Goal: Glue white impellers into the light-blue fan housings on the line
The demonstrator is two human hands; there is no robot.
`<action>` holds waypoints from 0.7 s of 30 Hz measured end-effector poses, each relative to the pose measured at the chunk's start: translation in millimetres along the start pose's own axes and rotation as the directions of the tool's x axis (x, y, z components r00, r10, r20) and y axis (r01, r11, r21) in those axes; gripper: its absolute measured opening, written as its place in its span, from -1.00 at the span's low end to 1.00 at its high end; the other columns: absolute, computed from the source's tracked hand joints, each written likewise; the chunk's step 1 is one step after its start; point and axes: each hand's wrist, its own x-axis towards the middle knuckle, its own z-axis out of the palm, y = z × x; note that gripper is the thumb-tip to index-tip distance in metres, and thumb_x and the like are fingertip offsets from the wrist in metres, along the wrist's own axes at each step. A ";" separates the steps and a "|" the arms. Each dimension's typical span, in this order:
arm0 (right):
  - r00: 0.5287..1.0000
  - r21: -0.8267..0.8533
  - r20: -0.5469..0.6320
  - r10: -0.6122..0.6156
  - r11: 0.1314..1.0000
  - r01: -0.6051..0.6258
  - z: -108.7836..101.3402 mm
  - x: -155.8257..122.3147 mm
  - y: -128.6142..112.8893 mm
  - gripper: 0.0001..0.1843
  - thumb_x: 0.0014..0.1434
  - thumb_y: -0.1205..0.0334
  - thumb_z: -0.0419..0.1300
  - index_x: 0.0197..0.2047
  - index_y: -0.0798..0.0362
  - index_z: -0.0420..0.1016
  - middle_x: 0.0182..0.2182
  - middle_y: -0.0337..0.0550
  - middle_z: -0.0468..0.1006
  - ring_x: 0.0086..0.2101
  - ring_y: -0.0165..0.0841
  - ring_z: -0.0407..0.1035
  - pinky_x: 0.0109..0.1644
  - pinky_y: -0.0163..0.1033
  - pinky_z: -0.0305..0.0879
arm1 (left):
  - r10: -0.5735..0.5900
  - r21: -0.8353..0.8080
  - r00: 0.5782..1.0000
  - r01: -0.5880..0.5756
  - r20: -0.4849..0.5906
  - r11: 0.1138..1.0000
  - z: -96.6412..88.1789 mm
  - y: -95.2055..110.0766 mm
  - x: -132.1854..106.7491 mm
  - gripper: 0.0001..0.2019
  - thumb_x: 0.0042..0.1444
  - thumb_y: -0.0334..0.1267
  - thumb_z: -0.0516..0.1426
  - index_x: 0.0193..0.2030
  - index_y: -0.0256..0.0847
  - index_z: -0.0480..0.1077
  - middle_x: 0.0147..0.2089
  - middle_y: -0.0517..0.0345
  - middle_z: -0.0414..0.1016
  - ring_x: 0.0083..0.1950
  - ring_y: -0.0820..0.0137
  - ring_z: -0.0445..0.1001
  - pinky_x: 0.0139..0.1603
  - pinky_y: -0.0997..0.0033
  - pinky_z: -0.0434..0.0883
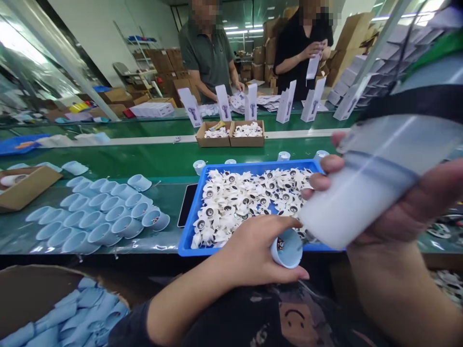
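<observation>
My left hand (pixel 249 250) is wrapped round a light-blue plastic cup-shaped housing (pixel 290 255), its open end facing me and small reddish parts inside. My right hand (pixel 405 212) grips a thick white cylindrical tool (pixel 347 197) with a black band and a green upper part. The tool slants down to the left, its lower end close beside the housing; I cannot tell whether they touch. Behind the hands, a blue tray (pixel 186 238) holds many white fan wheels (pixel 242 193) with dark round centres.
Rows of light-blue housings (pixel 103 234) stand on the left of the bench. More fill a bin (pixel 123 296) below. A dark flat device (pixel 187 205) lies by the tray. Beyond are two cardboard boxes (pixel 213 141), upright white cartons (pixel 251 106) and two people (pixel 206 53) working opposite.
</observation>
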 end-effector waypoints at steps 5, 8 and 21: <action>0.999 0.057 0.007 -0.043 0.997 0.043 19.3 3.0 15.9 -0.24 -0.15 -0.27 0.47 0.04 -0.08 0.46 -0.30 -0.20 0.46 -0.38 -0.26 0.41 -0.33 -0.13 0.45 | -0.056 -0.028 0.998 0.055 -0.037 0.998 -2.6 9.2 1.9 -0.59 -0.08 -0.02 0.39 -0.18 -0.21 0.45 -0.28 0.15 0.51 -0.31 0.34 0.45 -0.30 0.37 0.36; 0.999 0.021 0.044 -0.014 1.000 0.013 15.8 -0.7 15.7 -0.30 -0.08 -0.23 0.45 0.07 -0.12 0.44 -0.29 -0.24 0.44 -0.36 -0.28 0.42 -0.30 -0.13 0.44 | -0.091 -0.022 0.995 0.090 -0.032 0.996 -0.6 10.8 1.8 -0.63 -0.09 -0.06 0.38 -0.22 -0.20 0.45 -0.30 0.16 0.50 -0.33 0.35 0.43 -0.31 0.38 0.35; 0.998 0.010 -0.039 -0.054 0.998 0.054 7.3 -3.5 12.1 -0.29 -0.04 -0.21 0.44 0.06 0.02 0.43 -0.26 -0.17 0.48 -0.34 -0.25 0.44 -0.23 -0.08 0.48 | -0.179 -0.043 0.980 0.183 0.083 0.982 1.7 14.6 6.3 -0.46 -0.08 -0.01 0.38 0.03 -0.12 0.44 -0.19 0.16 0.56 -0.26 0.27 0.52 -0.30 0.32 0.43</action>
